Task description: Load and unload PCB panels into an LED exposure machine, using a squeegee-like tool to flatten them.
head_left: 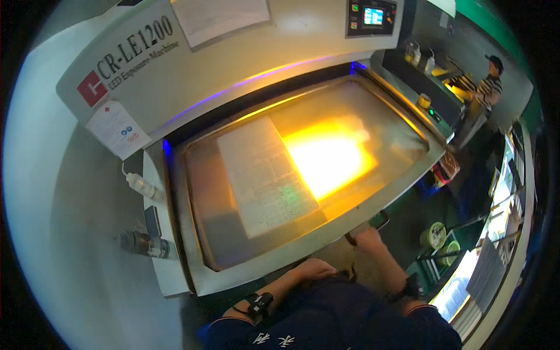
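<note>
My right hand [368, 239] is closed around a dark bar handle [382, 220] at the front edge of a large exposure machine [251, 76]. My left hand [315, 269] is curled close to my dark shirt, just below the machine's front rim. Its fingertips are hidden, so what it holds, if anything, does not show. Inside the machine's metal frame [268, 251] lies a glossy, see-through cover. Under or on it, a pale printed sheet [265, 175] sits left of the middle. Bright yellow light [329, 157] glares beside that sheet.
A white squeeze bottle [140, 185], a phone [152, 221] and a dark jar [143, 244] stand on the machine's left side. Two tubs [433, 235] are at the right, near a lit table [455, 294]. Another person [487, 90] stands at a far-right bench.
</note>
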